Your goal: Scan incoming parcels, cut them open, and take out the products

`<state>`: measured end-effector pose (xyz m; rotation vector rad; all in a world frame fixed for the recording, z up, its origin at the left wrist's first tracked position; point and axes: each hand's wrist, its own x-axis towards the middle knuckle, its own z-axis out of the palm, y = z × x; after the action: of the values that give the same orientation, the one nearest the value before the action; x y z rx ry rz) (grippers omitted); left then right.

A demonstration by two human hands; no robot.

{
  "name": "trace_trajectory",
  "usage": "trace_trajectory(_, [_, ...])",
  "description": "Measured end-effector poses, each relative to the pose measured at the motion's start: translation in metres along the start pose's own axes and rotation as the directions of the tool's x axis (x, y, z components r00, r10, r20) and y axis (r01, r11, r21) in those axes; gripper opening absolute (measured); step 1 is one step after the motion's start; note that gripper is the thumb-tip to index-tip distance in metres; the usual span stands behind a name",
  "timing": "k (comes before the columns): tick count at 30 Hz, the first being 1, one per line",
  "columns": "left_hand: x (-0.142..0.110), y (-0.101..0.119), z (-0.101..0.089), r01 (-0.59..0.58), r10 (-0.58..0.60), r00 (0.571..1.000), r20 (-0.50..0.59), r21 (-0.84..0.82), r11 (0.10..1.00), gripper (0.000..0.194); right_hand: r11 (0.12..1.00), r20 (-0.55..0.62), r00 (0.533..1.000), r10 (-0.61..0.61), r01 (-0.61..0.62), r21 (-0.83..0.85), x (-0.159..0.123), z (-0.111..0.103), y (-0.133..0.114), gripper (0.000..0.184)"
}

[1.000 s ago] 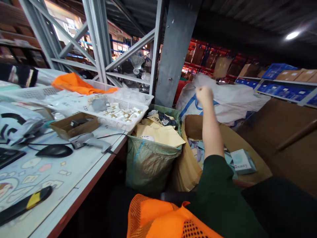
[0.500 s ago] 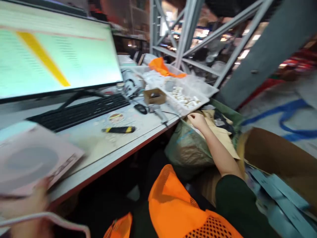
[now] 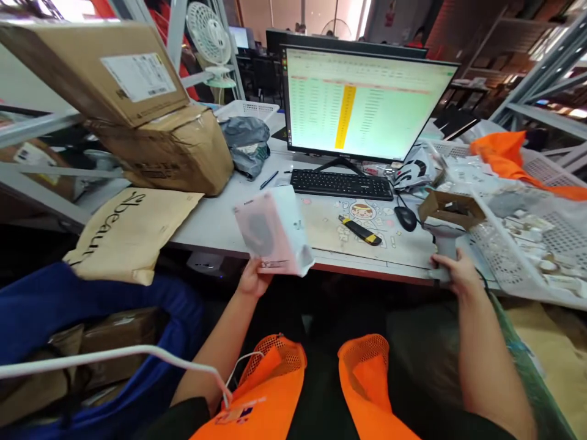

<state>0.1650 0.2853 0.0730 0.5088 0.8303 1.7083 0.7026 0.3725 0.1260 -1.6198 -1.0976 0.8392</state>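
My left hand (image 3: 255, 280) grips the lower edge of a pink and pale blue box (image 3: 275, 232), tilted up above the front edge of the desk. A grey round shape is printed on its pink face. On the right, my right hand (image 3: 460, 274) is closed around the handle of a grey barcode scanner (image 3: 444, 244) at the desk edge. The scanner's head lies just in front of a small open brown carton (image 3: 452, 208). A black and yellow utility knife (image 3: 360, 230) rests on the desk mat between my hands.
A monitor (image 3: 367, 110), keyboard (image 3: 342, 184) and mouse (image 3: 405, 218) stand on the desk. White baskets (image 3: 499, 256) of small items are at right. Cardboard boxes (image 3: 174, 150) are stacked left, above a beige mailer bag (image 3: 132, 232) and a blue sack (image 3: 183, 311) holding parcels.
My view has swung left. My right hand has come from the bag beside the desk to the scanner and taken hold of it. The box in my left hand now stands more upright.
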Motion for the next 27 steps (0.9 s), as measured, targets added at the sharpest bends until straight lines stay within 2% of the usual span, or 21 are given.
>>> trace_trajectory(1, [0.0,0.002,-0.003,0.132,-0.127,0.989,0.072,-0.069,0.989,0.066,0.992,0.09,0.995,0.038,-0.048,0.114,-0.021,0.009,-0.006,0.039])
trace_trajectory(2, [0.0,0.003,-0.005,0.265,-0.246,0.956,0.159,-0.112,0.958,0.063,0.98,0.185,0.98,0.067,-0.099,0.173,-0.043,0.02,-0.012,0.038])
trace_trajectory(4, [0.004,0.002,-0.004,0.462,-0.405,0.862,0.304,-0.143,0.875,0.062,0.971,0.337,0.937,0.091,-0.159,0.179,-0.087,0.046,-0.027,0.037])
trace_trajectory(5, [0.007,-0.001,0.0,0.512,-0.44,0.831,0.34,-0.159,0.844,0.063,0.971,0.396,0.912,0.111,-0.185,0.153,-0.107,0.058,-0.034,0.037])
trace_trajectory(7, [0.01,-0.009,0.009,0.549,-0.465,0.814,0.349,-0.198,0.812,0.066,0.962,0.506,0.847,0.162,-0.25,0.111,-0.143,0.081,-0.047,0.039])
trace_trajectory(11, [0.015,-0.028,0.029,0.574,-0.504,0.809,0.302,-0.223,0.788,0.061,0.914,0.717,0.669,0.193,-0.388,0.116,-0.191,0.107,-0.065,0.052])
trace_trajectory(13, [0.017,-0.035,0.039,0.575,-0.511,0.811,0.284,-0.234,0.784,0.06,0.906,0.767,0.616,0.182,-0.408,0.113,-0.2,0.113,-0.069,0.054])
trace_trajectory(15, [0.019,-0.038,0.048,0.565,-0.5,0.82,0.279,-0.256,0.784,0.06,0.911,0.782,0.597,0.182,-0.402,0.094,-0.201,0.114,-0.069,0.051])
trace_trajectory(18, [0.019,-0.039,0.06,0.543,-0.465,0.832,0.303,-0.271,0.795,0.06,0.926,0.764,0.61,0.213,-0.376,0.042,-0.197,0.11,-0.064,0.046])
trace_trajectory(20, [0.019,-0.035,0.061,0.525,-0.446,0.841,0.308,-0.259,0.811,0.059,0.941,0.718,0.653,0.242,-0.339,-0.008,-0.194,0.103,-0.057,0.046])
trace_trajectory(22, [0.02,-0.029,0.055,0.494,-0.432,0.86,0.272,-0.23,0.839,0.06,0.956,0.631,0.738,0.241,-0.291,-0.024,-0.186,0.091,-0.047,0.046])
trace_trajectory(24, [0.02,-0.019,0.04,0.442,-0.406,0.891,0.204,-0.182,0.878,0.062,0.974,0.481,0.852,0.208,-0.225,-0.023,-0.168,0.074,-0.038,0.046])
trace_trajectory(25, [0.02,-0.013,0.029,0.411,-0.387,0.907,0.168,-0.155,0.898,0.065,0.982,0.391,0.901,0.186,-0.185,-0.04,-0.153,0.065,-0.033,0.047])
trace_trajectory(27, [0.017,0.0,0.004,0.337,-0.328,0.941,0.087,-0.109,0.935,0.071,0.986,0.219,0.966,0.136,-0.11,-0.124,-0.114,0.045,-0.025,0.047])
